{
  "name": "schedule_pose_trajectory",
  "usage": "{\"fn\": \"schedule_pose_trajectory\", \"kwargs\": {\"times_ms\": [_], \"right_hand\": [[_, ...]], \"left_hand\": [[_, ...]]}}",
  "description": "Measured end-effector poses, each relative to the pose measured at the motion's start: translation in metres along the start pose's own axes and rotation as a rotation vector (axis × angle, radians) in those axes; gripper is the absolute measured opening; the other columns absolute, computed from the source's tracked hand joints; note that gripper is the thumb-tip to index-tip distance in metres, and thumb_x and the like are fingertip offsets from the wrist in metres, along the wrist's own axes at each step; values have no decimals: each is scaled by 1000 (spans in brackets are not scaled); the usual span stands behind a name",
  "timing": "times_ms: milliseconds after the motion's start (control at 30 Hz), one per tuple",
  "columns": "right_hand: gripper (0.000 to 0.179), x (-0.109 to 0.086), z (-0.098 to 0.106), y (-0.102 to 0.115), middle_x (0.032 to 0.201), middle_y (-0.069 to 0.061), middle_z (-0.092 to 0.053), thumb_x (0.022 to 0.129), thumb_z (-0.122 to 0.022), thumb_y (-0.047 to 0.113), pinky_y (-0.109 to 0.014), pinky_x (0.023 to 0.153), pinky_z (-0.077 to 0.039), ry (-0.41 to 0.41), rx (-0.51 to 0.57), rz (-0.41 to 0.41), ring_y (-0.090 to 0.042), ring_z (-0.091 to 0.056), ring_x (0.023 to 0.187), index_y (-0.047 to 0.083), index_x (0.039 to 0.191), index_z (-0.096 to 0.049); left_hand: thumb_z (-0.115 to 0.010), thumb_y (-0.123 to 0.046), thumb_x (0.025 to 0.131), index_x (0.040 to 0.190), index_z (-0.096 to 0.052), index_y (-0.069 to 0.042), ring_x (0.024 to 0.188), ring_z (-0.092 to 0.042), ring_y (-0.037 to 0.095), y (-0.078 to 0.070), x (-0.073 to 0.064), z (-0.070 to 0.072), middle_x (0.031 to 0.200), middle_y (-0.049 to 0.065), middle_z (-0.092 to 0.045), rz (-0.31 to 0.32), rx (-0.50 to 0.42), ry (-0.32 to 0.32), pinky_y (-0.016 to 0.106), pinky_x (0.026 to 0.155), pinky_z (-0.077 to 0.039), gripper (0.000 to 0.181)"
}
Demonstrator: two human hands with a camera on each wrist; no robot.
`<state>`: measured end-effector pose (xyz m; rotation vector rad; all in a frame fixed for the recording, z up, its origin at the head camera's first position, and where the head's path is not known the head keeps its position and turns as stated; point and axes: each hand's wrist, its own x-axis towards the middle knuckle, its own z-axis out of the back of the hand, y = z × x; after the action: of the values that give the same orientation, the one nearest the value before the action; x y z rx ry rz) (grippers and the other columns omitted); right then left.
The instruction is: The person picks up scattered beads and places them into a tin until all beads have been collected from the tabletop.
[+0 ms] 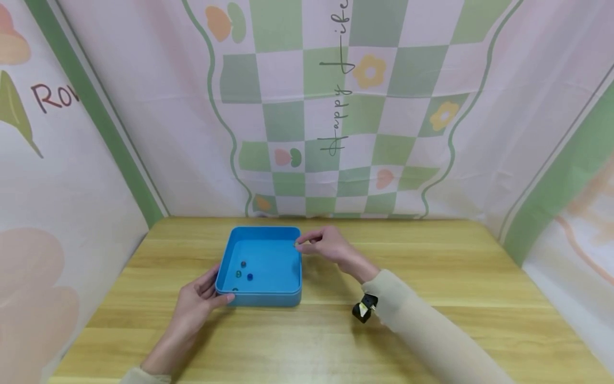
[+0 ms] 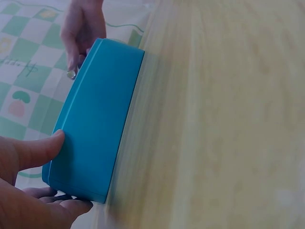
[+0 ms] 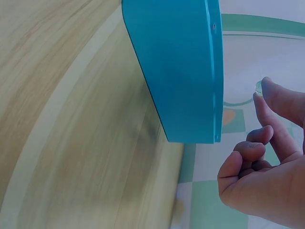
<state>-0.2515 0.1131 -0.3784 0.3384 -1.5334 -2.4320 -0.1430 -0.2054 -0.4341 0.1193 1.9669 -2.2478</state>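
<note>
A square blue box (image 1: 264, 300) with an open top stands on the wooden table in the head view. Several small marbles lie in its left part, among them a dark blue marble (image 1: 250, 277) and a greenish marble (image 1: 238, 274). My left hand (image 1: 194, 304) holds the box by its front left corner, thumb on the front wall and fingers round the left side. At the right rim, my right hand (image 1: 331, 246) pinches a clear, pale green glass marble (image 3: 259, 87) between thumb and index finger. Its other fingers are curled in, as the right wrist view shows.
The wooden table (image 1: 431, 298) reaches back to a checkered cloth curtain (image 1: 321, 117), with more cloth at both sides. A small black device (image 1: 363, 309) sits at the right sleeve's cuff.
</note>
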Motion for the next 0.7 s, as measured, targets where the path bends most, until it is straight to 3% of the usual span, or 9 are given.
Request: {"fn": "schedule_pose_trajectory", "kwargs": {"times_ms": [200,467,700], "right_hand": [[19,3,-6,4,78,-2,-55,93,-82,17,-29,68,-40,14,22,12,-17,-45,72,4,108,-82],[19,6,-14,9,106,-4,-74,94,-82,20,-31,76,-50,17,-6,13,-19,-57,87,7,109,-83],[19,13,-20,15,106,-4,-72,94,-83,21,-31,77,-48,25,-12,11,-20,-57,90,9,109,-83]], "left_hand": [[-82,1,89,162,-34,0,151,-35,39,0,0,0,166,24,-31,1,-2,-1,35,111,-43,87],[-82,0,90,162,-34,-1,151,-34,39,0,0,0,167,24,-30,5,5,0,37,112,-42,87],[-83,-2,90,162,-34,-1,151,-35,40,2,2,0,166,25,-31,1,11,6,40,112,-43,87]]}}
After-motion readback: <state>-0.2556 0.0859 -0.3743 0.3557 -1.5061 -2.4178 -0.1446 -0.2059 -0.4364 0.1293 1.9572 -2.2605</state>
